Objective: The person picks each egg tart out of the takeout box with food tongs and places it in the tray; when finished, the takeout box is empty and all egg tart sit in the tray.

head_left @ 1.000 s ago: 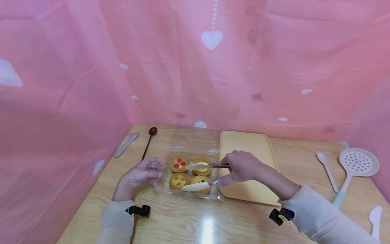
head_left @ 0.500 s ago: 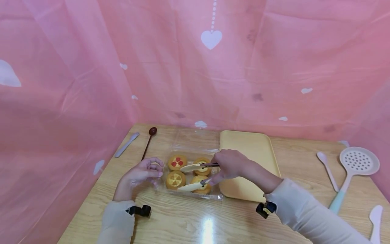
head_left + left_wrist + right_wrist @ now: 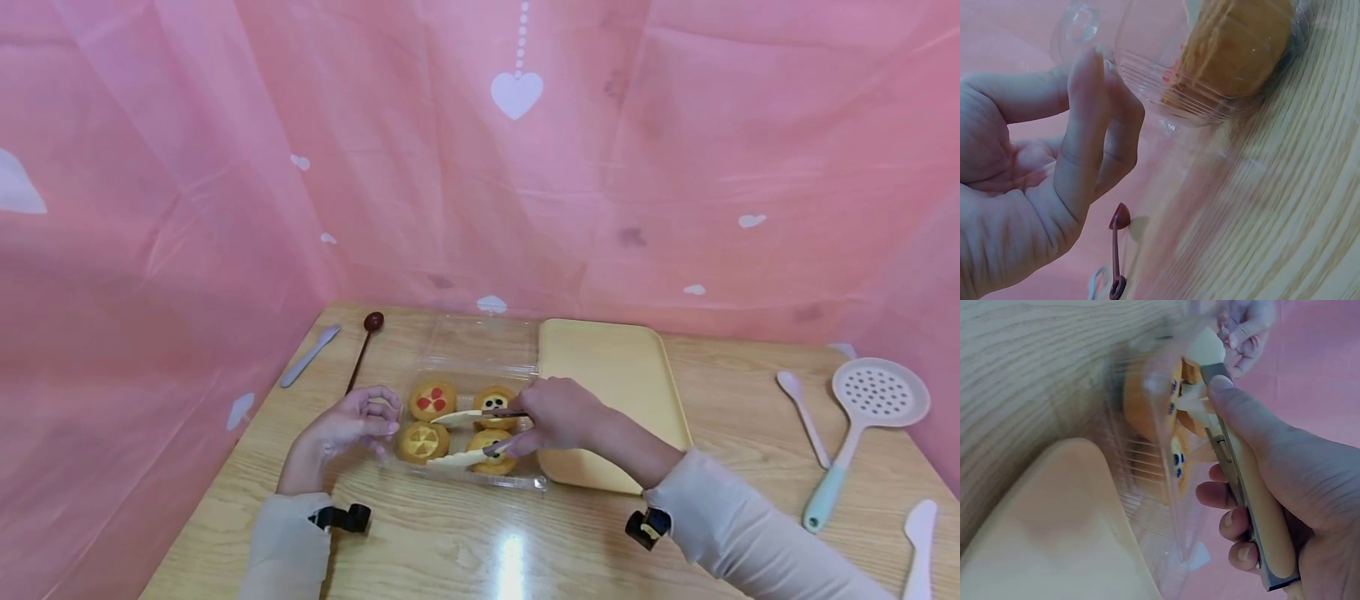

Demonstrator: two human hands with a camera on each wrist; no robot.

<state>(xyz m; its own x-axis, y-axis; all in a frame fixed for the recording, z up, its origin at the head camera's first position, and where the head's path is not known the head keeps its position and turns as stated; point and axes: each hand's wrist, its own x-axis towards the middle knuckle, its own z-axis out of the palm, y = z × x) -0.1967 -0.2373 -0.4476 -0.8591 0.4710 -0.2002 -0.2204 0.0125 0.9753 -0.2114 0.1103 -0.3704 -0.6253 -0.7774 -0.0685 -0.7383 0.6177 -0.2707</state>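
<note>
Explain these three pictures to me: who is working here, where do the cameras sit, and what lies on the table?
No machine: a person works with two bare hands. One camera sits on the head, one on each wrist. On the wooden table a clear plastic box holds four small tarts, with a yellow tray beside it. The right hand grips tongs, their tips over the tarts. The left hand touches the box's side with its fingers. Spoons and a slotted ladle lie around.

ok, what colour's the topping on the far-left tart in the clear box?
Red pieces on a yellow centre, on the far-left tart; the head view shows it best.
</note>
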